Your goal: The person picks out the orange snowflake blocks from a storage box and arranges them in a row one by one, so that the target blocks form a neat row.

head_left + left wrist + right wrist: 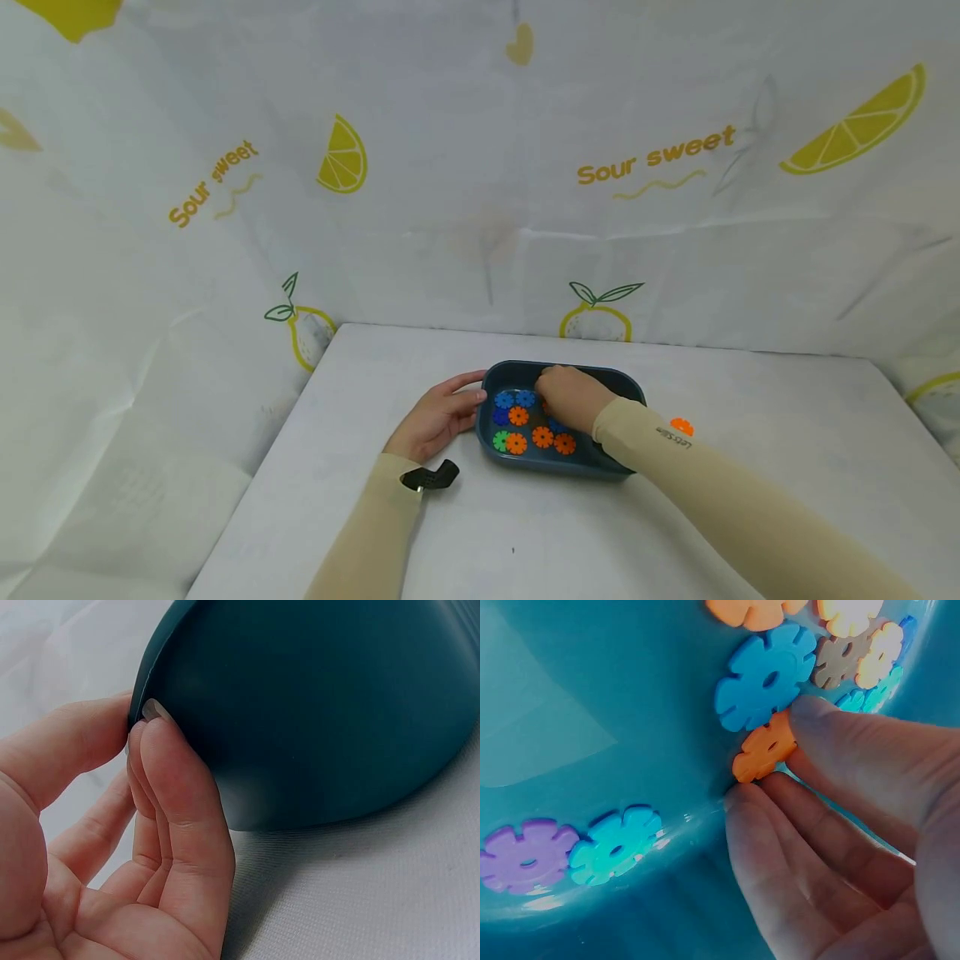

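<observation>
A dark teal plastic tray (555, 468) with notched, flower-shaped plastic discs in it stands on the table. At its left end my left hand (435, 421) pinches the rim, and the left wrist view shows fingertips on both sides of the tray wall (322, 712). My right hand (573, 398) reaches down inside the tray. In the right wrist view its thumb and fingers pinch an orange disc (765, 750) at the tray floor, beside a blue disc (765, 679). A purple disc (529, 859) and a turquoise disc (616, 847) lie together farther off.
Outside the tray, an orange disc (681, 426) lies on the white table (510, 533), partly behind the right sleeve. A black strap piece (431, 476) sits at the left wrist. A white cloth with lemon prints (450, 208) hangs behind the table.
</observation>
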Available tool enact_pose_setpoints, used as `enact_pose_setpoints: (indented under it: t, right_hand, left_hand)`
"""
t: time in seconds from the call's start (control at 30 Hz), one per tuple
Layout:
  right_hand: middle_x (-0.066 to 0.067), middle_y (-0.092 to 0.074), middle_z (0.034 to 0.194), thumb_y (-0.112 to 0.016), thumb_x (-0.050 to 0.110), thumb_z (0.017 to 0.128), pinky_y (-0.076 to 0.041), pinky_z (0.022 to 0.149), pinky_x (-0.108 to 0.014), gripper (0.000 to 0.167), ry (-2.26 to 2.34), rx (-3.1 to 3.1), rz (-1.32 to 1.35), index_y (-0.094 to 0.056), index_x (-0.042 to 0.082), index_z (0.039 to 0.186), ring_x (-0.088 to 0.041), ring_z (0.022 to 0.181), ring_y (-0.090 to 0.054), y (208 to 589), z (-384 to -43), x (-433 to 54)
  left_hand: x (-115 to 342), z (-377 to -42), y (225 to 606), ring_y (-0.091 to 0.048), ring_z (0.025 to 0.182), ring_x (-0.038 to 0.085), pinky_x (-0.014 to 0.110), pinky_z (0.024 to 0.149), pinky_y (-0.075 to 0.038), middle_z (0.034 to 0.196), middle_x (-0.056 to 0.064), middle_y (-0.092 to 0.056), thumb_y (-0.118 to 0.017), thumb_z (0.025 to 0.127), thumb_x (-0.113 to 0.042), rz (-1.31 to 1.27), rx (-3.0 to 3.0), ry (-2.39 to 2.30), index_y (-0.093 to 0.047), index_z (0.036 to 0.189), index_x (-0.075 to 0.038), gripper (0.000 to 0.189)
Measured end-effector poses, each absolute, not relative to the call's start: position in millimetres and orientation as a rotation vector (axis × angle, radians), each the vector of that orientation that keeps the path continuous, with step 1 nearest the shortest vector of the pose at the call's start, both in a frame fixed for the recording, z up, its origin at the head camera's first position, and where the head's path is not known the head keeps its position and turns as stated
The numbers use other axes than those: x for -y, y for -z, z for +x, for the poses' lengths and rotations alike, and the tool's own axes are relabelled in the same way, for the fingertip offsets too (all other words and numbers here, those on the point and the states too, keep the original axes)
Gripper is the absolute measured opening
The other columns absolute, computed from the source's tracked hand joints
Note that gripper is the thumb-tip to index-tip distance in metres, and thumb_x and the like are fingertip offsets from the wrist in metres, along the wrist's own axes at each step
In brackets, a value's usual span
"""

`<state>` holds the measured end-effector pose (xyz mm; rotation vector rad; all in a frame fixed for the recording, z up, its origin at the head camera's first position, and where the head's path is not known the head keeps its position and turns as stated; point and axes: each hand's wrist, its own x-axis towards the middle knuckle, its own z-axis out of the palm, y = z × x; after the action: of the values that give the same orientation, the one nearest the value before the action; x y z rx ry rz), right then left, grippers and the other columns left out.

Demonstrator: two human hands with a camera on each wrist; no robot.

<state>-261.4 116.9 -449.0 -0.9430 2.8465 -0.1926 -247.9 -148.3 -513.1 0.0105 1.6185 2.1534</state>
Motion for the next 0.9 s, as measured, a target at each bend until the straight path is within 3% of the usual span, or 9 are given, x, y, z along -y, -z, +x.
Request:
enact_pose_setpoints:
  t: [0.23, 0.47, 0.7, 0.9]
  right_hand:
    - [-0.009, -0.076, 0.096, -0.080, 0.006, 0.096, -0.064, 0.087, -0.039, 0.004, 0.213, -2.868, -0.923, -0.078, 0.004, 0.096, -0.022, 0.090, -0.071, 448, -259, -116]
    - [-0.007, -0.076, 0.087, -0.079, 0.003, 0.096, -0.064, 0.079, -0.038, 0.007, 0.252, -2.894, -0.876, -0.077, 0.005, 0.089, -0.018, 0.079, -0.068, 448, -259, -115]
    - [-0.008, -0.074, 0.093, -0.078, 0.003, 0.095, -0.065, 0.083, -0.040, 0.002, 0.220, -2.879, -0.854, -0.079, 0.004, 0.096, -0.019, 0.083, -0.069, 445, -258, -115]
    - [-0.007, -0.069, 0.103, -0.079, 0.004, 0.093, -0.062, 0.087, -0.039, 0.014, 0.371, -2.813, -0.814, -0.081, 0.003, 0.107, -0.020, 0.091, -0.066, 436, -259, -119]
  left_hand:
    - [147, -247, 510, -0.071, 0.097, 0.012, 0.025, 0.089, -0.061, 0.121, 0.003, -0.078, -0.076, 0.103, -0.016, 0.007, -1.608, -2.152, -0.060, 0.154, -0.017, 0.053]
    - [146, -247, 509, -0.071, 0.098, 0.013, 0.025, 0.090, -0.061, 0.122, 0.004, -0.077, -0.076, 0.102, -0.017, 0.007, -1.620, -2.146, -0.060, 0.154, -0.017, 0.054]
    - [147, -248, 510, -0.072, 0.098, 0.014, 0.026, 0.091, -0.061, 0.122, 0.004, -0.078, -0.077, 0.102, -0.017, 0.003, -1.618, -2.147, -0.060, 0.153, -0.016, 0.055]
    - [148, -247, 511, -0.071, 0.098, 0.014, 0.026, 0.090, -0.061, 0.122, 0.004, -0.078, -0.077, 0.102, -0.017, -0.004, -1.621, -2.155, -0.060, 0.154, -0.016, 0.055]
